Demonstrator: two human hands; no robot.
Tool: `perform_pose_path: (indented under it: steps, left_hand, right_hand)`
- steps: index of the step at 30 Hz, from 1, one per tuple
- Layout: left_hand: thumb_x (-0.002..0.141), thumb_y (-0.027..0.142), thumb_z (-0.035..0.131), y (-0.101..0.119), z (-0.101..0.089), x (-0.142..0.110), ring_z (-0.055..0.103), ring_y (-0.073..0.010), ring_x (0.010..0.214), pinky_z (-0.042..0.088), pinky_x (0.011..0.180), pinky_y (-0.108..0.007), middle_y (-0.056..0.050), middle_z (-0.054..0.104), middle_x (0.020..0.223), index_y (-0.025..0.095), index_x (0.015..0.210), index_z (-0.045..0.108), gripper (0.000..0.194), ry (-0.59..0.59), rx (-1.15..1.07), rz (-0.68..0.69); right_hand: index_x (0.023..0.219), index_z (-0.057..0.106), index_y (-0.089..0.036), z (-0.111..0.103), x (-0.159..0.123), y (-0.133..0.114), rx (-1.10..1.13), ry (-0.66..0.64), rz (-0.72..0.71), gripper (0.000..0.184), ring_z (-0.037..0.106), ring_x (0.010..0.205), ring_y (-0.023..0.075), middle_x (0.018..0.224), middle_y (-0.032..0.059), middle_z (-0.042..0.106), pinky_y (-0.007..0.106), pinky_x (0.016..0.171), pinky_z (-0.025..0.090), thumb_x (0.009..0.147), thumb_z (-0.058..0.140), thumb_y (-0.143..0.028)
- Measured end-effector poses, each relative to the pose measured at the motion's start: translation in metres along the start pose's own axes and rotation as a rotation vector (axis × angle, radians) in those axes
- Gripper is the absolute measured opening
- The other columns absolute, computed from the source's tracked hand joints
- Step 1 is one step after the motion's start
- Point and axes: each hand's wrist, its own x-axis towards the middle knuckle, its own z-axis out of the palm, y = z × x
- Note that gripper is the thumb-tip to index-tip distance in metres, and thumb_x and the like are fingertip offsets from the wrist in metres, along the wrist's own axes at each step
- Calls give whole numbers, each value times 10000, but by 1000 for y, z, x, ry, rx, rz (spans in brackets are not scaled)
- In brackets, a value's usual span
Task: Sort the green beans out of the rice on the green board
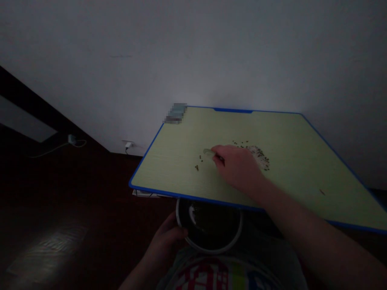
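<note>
My right hand (pixel 237 166) rests on a light green table (pixel 290 137) with a blue rim, its fingers closed on a small pale scoop-like thing (pixel 209 152) that pokes out to the left. Just behind the hand lies a scatter of small dark and pale grains (pixel 256 154), with a few stray grains (pixel 198 162) to the left. My left hand (pixel 167 239) grips the left rim of a dark bowl with a white rim (pixel 209 225), held below the table's front edge, partly under it.
A white wall stands behind the table. A blurred small object (pixel 175 113) sits at the table's far left corner. A wall socket with a plug (pixel 129 145) and a cable (pixel 72 141) lie low on the left. The dark floor spreads to the left.
</note>
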Motion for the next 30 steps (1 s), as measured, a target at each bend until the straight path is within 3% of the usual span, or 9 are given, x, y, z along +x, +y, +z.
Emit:
perform_pose_path:
  steps: [14,21,30]
  left_hand:
    - [604,37,624,-3,-1,1,719,-291,865,522,835,-416,-67,792,835,181,1004,693,431,-3,-16,29]
    - [602,45,639,-2,2,-1,711,-290,917,519,857,-409,-53,796,862,189,1015,696,441,26,-5,45]
    - [587,70,660,-5,-6,4,699,-306,939,524,836,-413,-66,790,914,192,1029,684,460,18,8,41]
  right_hand:
    - [1070,653,-172,21,43,8,92,-133,18,266,645,841,212,922,79,726,311,726,433,831,538,-199]
    - [1068,684,-175,26,53,3,126,-237,-140,275,636,881,202,967,82,723,294,770,433,815,578,-195]
    - [1071,698,-192,17,39,-13,194,-387,-292,304,630,870,173,966,64,726,263,755,427,791,586,-148]
